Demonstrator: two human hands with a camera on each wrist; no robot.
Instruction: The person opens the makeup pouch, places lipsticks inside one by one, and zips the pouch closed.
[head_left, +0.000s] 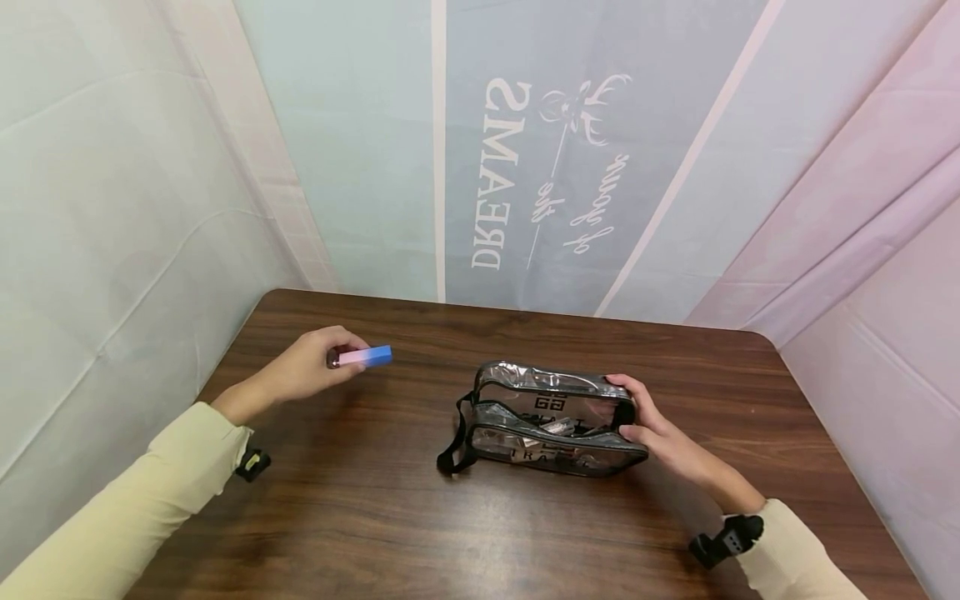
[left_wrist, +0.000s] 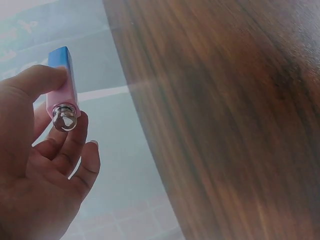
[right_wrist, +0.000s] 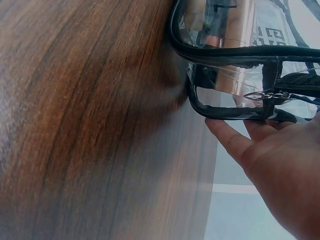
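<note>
In the head view my left hand [head_left: 318, 364] is raised over the left part of the table. It pinches a small square tube [left_wrist: 62, 82], pink fading to blue, between thumb and fingers; a shiny silver knob [left_wrist: 64, 119] caps its pink end. To the right, a clear toiletry bag [head_left: 555, 442] with black edging stands with its top open. My right hand [head_left: 663, 433] grips the bag's right end, fingers at the back edge and thumb at the front. Inside, a copper-coloured cylinder [right_wrist: 235, 50] shows through the plastic in the right wrist view, among other small items.
The dark wooden table [head_left: 360, 508] reaches back to a hanging cloth [head_left: 375, 167] with white lettering. More cloth hangs along both sides. A black strap [head_left: 455, 454] trails from the bag's left end onto the table.
</note>
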